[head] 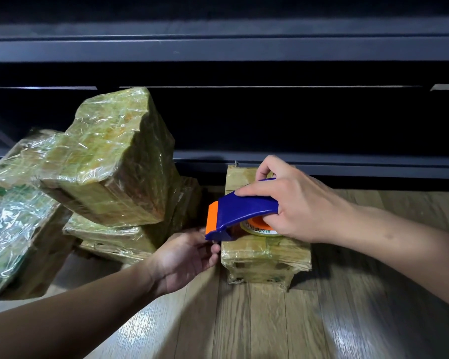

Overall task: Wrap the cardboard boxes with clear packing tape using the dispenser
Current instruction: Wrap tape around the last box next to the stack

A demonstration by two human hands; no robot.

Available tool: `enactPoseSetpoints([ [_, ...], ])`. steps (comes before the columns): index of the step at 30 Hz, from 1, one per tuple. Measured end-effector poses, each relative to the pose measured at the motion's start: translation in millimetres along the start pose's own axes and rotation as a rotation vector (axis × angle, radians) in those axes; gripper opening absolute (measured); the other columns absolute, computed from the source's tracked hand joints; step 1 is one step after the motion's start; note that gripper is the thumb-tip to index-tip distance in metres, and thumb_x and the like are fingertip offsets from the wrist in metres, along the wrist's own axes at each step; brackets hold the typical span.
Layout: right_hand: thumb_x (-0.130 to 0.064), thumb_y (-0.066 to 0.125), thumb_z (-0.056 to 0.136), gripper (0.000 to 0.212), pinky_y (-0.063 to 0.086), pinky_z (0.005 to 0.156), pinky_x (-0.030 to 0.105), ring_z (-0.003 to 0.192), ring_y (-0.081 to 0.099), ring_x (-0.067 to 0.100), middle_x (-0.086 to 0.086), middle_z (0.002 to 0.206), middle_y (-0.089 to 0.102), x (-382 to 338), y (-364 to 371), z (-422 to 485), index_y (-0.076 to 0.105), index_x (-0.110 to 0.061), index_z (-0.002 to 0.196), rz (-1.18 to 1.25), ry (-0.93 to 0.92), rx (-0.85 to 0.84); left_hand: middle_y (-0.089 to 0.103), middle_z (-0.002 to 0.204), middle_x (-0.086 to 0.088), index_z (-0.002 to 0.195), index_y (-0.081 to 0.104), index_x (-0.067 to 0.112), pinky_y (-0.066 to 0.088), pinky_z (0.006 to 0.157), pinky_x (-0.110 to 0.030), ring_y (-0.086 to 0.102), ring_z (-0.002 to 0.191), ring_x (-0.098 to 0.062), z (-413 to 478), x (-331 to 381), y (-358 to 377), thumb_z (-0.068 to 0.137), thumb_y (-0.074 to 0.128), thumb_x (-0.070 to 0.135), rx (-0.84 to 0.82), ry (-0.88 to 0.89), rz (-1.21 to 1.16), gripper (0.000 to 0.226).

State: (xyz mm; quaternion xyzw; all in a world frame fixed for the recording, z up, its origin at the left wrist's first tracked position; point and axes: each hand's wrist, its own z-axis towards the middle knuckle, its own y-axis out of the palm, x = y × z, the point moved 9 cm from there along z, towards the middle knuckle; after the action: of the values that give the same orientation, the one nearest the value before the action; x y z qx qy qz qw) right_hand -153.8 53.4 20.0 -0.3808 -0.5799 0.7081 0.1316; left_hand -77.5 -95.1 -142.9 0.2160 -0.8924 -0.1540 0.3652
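A small cardboard box [266, 257], partly covered in clear tape, stands on the wooden floor at centre right. My right hand [290, 200] grips the blue tape dispenser [240, 212] over the box's top, its orange blade end pointing left and its tape roll [258, 228] just above the box. Below the dispenser's blade end, my left hand [189, 257] is at the box's left side, thumb and fingertips pinched together near the box's upper left corner. I cannot make out the tape between them.
A pile of tape-wrapped boxes [114, 161] leans at the left, with a larger wrapped parcel [13, 229] at the far left. A dark low shelf unit [296, 161] runs behind everything. The wooden floor [244, 320] lies in front.
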Motion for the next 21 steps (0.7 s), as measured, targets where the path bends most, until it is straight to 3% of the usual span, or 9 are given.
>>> enactPoseSetpoints([
  [5, -0.038, 0.071, 0.091, 0.057, 0.044, 0.075, 0.019, 0.094, 0.054, 0.011, -0.010, 0.122, 0.039, 1.1, 4.6, 2.7, 0.050, -0.044, 0.144, -0.040, -0.028, -0.109, 0.060, 0.077, -0.006, 0.108, 0.069, 0.004, 0.050, 0.055, -0.022, 0.054, 0.064, -0.012, 3.8, -3.1, 10.8, 0.101, 0.051, 0.005, -0.049, 0.035, 0.100, 0.019],
  [9, -0.056, 0.068, 0.087, 0.062, 0.037, 0.076, 0.014, 0.102, 0.052, 0.011, -0.011, 0.122, 0.039, 3.1, 8.8, 0.3, 0.048, -0.047, 0.145, -0.034, -0.024, -0.172, 0.064, 0.082, -0.011, 0.120, 0.066, -0.004, 0.047, 0.057, -0.027, 0.056, 0.061, -0.013, 4.9, -3.1, 4.3, 0.100, 0.057, 0.004, 0.038, 0.122, 0.140, 0.023],
  [12, -0.062, 0.064, 0.086, 0.062, 0.031, 0.072, 0.008, 0.101, 0.049, 0.007, -0.013, 0.119, 0.038, 4.7, 8.8, -0.4, 0.048, -0.047, 0.144, -0.020, -0.015, -0.164, 0.072, 0.083, -0.006, 0.123, 0.065, 0.001, 0.051, 0.060, -0.030, 0.063, 0.066, -0.016, 2.1, -7.8, -8.5, 0.099, 0.061, 0.001, 0.140, 0.202, 0.247, 0.024],
  [14, -0.063, 0.063, 0.087, 0.062, 0.029, 0.071, 0.007, 0.101, 0.046, 0.005, -0.014, 0.118, 0.037, 3.4, 10.7, -0.1, 0.047, -0.047, 0.145, -0.022, -0.018, -0.165, 0.073, 0.093, 0.003, 0.123, 0.071, 0.021, 0.056, 0.071, -0.031, 0.066, 0.084, -0.019, -10.4, 5.2, -11.0, 0.102, 0.060, 0.015, 0.188, 0.445, 0.540, 0.024],
  [16, -0.063, 0.062, 0.088, 0.062, 0.029, 0.072, 0.006, 0.101, 0.046, 0.005, -0.014, 0.118, 0.037, 3.1, 11.6, -0.6, 0.047, -0.046, 0.146, -0.030, -0.023, -0.165, 0.063, 0.128, 0.010, 0.139, 0.062, 0.037, 0.051, 0.100, -0.035, 0.060, 0.121, -0.018, -24.8, 7.7, 6.5, 0.100, 0.055, 0.038, 0.024, 0.667, 0.782, 0.040],
  [18, -0.062, 0.063, 0.088, 0.062, 0.030, 0.073, 0.006, 0.101, 0.047, 0.005, -0.013, 0.118, 0.038, 4.0, 10.6, -1.1, 0.048, -0.045, 0.145, -0.029, -0.015, -0.162, 0.045, 0.156, 0.011, 0.155, 0.043, 0.034, 0.036, 0.118, -0.031, 0.041, 0.147, -0.016, -32.6, -1.8, 24.3, 0.100, 0.053, 0.045, -0.174, 0.728, 0.835, 0.057],
  [21, -0.063, 0.064, 0.087, 0.062, 0.030, 0.073, 0.007, 0.096, 0.047, 0.005, -0.013, 0.116, 0.039, 4.7, 11.6, -1.1, 0.049, -0.045, 0.145, -0.022, -0.012, -0.169, 0.046, 0.158, 0.005, 0.156, 0.037, 0.033, 0.037, 0.117, -0.036, 0.041, 0.148, -0.021, -25.3, -7.3, 35.9, 0.096, 0.065, 0.053, -0.204, 0.670, 0.782, 0.069],
])
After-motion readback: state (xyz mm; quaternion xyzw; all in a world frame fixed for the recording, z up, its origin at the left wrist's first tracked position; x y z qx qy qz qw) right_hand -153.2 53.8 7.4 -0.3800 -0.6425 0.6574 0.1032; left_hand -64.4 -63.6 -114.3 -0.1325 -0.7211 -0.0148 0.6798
